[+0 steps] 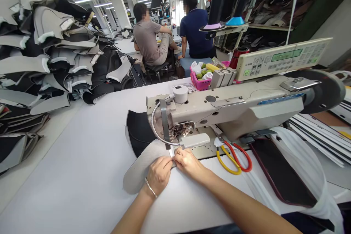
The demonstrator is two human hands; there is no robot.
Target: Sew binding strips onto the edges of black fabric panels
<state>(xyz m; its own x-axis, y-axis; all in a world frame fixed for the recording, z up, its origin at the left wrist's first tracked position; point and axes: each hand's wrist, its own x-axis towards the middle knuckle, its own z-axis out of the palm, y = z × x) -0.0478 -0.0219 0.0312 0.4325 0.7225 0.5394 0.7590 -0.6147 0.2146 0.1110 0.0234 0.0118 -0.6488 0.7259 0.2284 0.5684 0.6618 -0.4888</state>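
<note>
A grey and black fabric piece [139, 168] lies on the white table, partly under the head of a sewing machine [208, 98]. My left hand [159, 172] is closed, its fingers pinching the edge of the fabric piece. Beside it, my right hand [188, 161] pinches a narrow white strip [172, 151] that runs along that edge toward the needle area. The fingertips of both hands nearly meet. A lamp on a bent metal tube hides part of the needle area.
Scissors [233, 157] with red and yellow handles and a dark phone [282, 172] lie at right. Stacked fabric pieces [55, 51] rise at left. Behind the machine stand a pink basket [201, 84] of fruit and thread cones [218, 5]. Two people sit farther back.
</note>
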